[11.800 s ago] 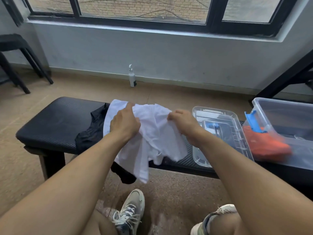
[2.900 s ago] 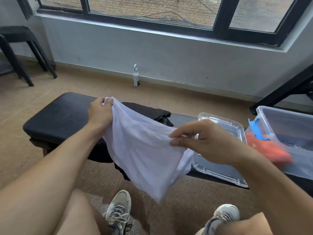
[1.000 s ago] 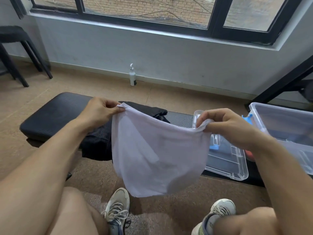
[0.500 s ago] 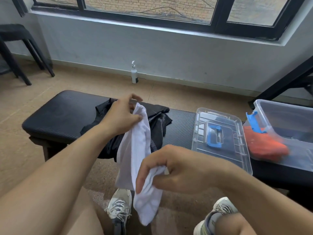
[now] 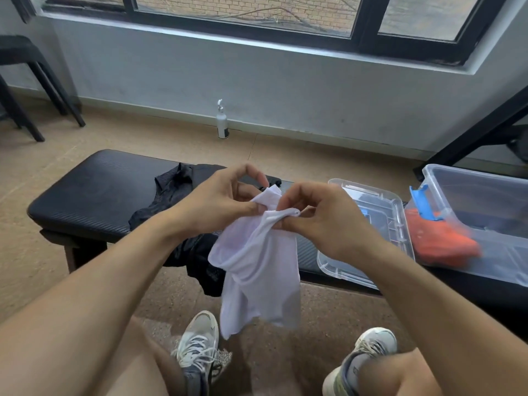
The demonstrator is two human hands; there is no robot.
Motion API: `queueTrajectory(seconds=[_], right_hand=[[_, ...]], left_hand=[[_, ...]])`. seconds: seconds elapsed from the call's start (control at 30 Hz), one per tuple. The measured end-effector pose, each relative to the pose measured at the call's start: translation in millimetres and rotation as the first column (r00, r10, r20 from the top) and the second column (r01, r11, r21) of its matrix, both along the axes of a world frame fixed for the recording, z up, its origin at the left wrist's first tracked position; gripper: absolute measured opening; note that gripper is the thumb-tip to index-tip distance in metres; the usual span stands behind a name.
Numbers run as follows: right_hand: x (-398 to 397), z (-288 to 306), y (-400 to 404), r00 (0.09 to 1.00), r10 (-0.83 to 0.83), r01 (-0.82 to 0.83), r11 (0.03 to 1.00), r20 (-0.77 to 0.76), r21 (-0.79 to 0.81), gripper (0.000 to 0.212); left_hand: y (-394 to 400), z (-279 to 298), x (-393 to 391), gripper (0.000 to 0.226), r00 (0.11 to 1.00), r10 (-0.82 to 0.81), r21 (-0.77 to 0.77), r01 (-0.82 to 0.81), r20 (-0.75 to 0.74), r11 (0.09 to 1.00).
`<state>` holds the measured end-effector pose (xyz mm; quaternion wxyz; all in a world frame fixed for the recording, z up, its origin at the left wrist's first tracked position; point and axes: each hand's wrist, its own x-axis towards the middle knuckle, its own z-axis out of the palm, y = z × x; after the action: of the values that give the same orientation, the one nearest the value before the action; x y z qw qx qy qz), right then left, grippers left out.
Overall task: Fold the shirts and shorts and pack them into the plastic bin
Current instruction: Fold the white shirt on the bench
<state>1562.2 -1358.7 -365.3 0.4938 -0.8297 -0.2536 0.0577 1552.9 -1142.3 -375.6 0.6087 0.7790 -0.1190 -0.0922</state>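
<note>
Change: since 0.5 s back, both hands came together at the top hem; I saw the right hand climb from mid-cloth.
L hand (image 5: 217,201): pinched white garment (image 5: 257,264) top edge, prob. to align hems.
R hand (image 5: 317,218): pinched same hem, touching L.
Garment: hung off bench (image 5: 94,192) front, at my 12.
Bin (image 5: 483,221): at 2 o'clock, w/ orange item (image 5: 440,241) inside.
Lid (image 5: 368,235): at 1 o'clock, off so bin stayed open.

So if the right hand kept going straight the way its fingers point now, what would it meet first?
The right hand points leftward, pinching the white garment. Straight on it would likely meet the left hand, which pinches the same cloth close beside it; depth is hard to judge.
</note>
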Motion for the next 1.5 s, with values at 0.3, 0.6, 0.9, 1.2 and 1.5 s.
queueTrajectory(seconds=[0.3, 0.6, 0.9, 1.2, 1.5], right_hand=[[10, -5, -6, 0.990, -0.118, 0.125, 0.988, 0.077, -0.092, 0.040], [17, -11, -11, 0.996, -0.087, 0.087, 0.994, 0.002, -0.073, 0.024], [30, -5, -31, 0.979, 0.007, -0.024, 0.997, -0.206, -0.077, 0.024], [27, 0, -26, 0.971, -0.005, 0.014, 0.999, -0.238, 0.035, 0.014], [35, -6, -30, 0.990, -0.072, 0.075, 0.997, -0.121, 0.017, 0.014]], left_hand=[[-9, 1, -2, 0.023, 0.994, -0.106, -0.062, 0.106, -0.001, 0.992], [-4, -3, 0, 0.046, 0.995, -0.084, 0.381, 0.095, -0.046, 0.920], [21, 1, 5, 0.021, 0.978, 0.208, 0.462, -0.186, 0.003, 0.867], [14, 3, -1, 0.036, 0.994, -0.002, 0.274, 0.032, -0.111, 0.961], [11, -7, 8, 0.021, 0.989, 0.058, 0.470, -0.116, 0.135, 0.875]])
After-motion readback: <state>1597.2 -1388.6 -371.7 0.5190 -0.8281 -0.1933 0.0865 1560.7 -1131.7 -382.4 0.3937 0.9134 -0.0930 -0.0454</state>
